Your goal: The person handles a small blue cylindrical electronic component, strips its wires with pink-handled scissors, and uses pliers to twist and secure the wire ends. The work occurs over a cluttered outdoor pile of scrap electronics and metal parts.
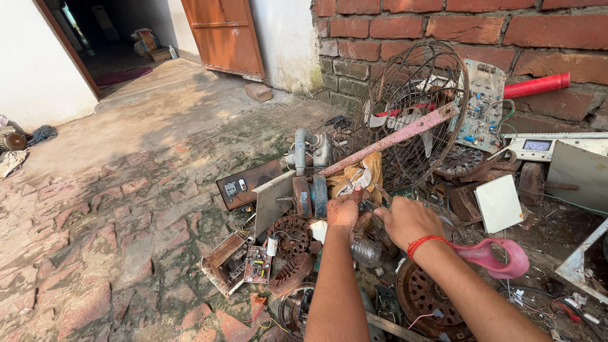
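Both hands meet over a heap of scrap electrical parts on the brick floor (95, 240). The left hand (344, 212) is curled closed, thumb up, gripping a small dark metal part (367, 206) that lies between the two hands; what kind of part it is cannot be told. The right hand (408, 220), with a red thread (423, 242) at the wrist, is also closed, its fingers pinching the same part from the other side. Just beyond the hands lies a yellow cloth (364, 174), and above it a pink metal bar (389, 142) leans across a rusted wire fan guard (411, 95). Below the hands sit a clear bulb-like piece (366, 252) and a rusted round motor plate (424, 297). A pink plastic handle (494, 256) lies touching the right forearm. To the left, an open small box (223, 263) holds wiring, with a circuit board (258, 265) just beside it. A larger circuit board (482, 104) stands against the brick wall (456, 25).
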